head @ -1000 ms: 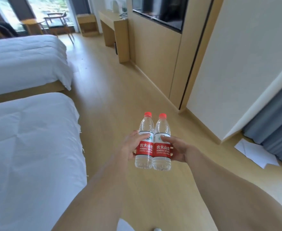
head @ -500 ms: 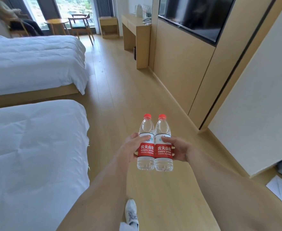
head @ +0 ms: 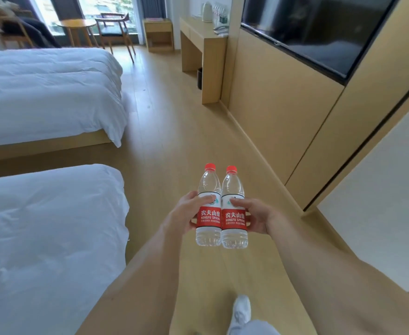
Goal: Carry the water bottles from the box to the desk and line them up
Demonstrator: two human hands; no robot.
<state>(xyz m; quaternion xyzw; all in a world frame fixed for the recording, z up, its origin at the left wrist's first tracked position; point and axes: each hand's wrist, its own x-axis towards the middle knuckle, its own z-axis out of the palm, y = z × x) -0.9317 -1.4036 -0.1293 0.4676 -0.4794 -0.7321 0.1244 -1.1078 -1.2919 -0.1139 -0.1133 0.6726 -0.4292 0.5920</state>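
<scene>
Two clear water bottles with red caps and red labels are held upright, side by side and touching, in front of me above the wooden floor. My left hand grips the left bottle around its label. My right hand grips the right bottle the same way. The wooden desk stands far ahead against the right wall, with a white kettle and several small items on it. The box is not in view.
Two white beds lie on the left, the near one and the far one. A wall TV and wood panels line the right. A small table, chairs and a seated person are by the window. A black bin stands under the desk. My white shoe shows below.
I have walked forward along the aisle between beds and wall. The desk and window area have come closer into view. Both hands keep the same hold on the bottles.
</scene>
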